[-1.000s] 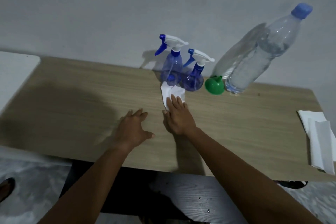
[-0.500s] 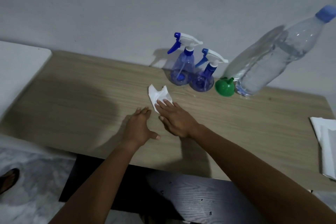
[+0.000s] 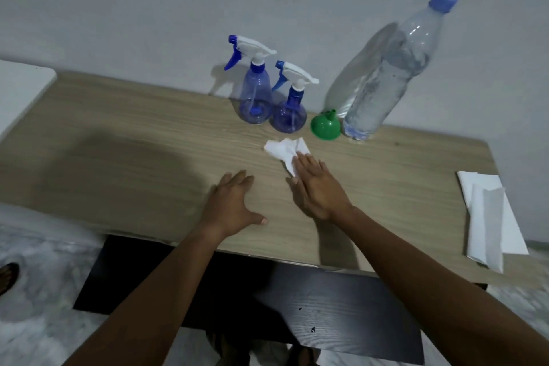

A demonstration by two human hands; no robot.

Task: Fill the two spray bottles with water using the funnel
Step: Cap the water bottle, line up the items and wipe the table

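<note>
Two blue spray bottles stand capped at the back of the wooden table (image 3: 118, 140): a taller one (image 3: 256, 92) and a rounder one (image 3: 289, 111) to its right. A green funnel (image 3: 325, 125) lies mouth-down beside them. Right of it stands a large clear water bottle (image 3: 386, 77) with a blue cap. My right hand (image 3: 318, 187) presses flat with straight fingers on a crumpled white tissue (image 3: 283, 150) in front of the spray bottles. Flat on the table to its left rests my left hand (image 3: 234, 202), holding nothing.
Folded white paper towels (image 3: 490, 217) lie at the table's right edge. A white surface (image 3: 20, 89) adjoins the table on the left. A dark board (image 3: 326, 312) sits below the front edge. A foot (image 3: 7, 276) shows on the floor at the left.
My right hand has slid the tissue across the table, first leftward, then back to the right in front of the spray bottles. My left hand has stayed flat on the table.
</note>
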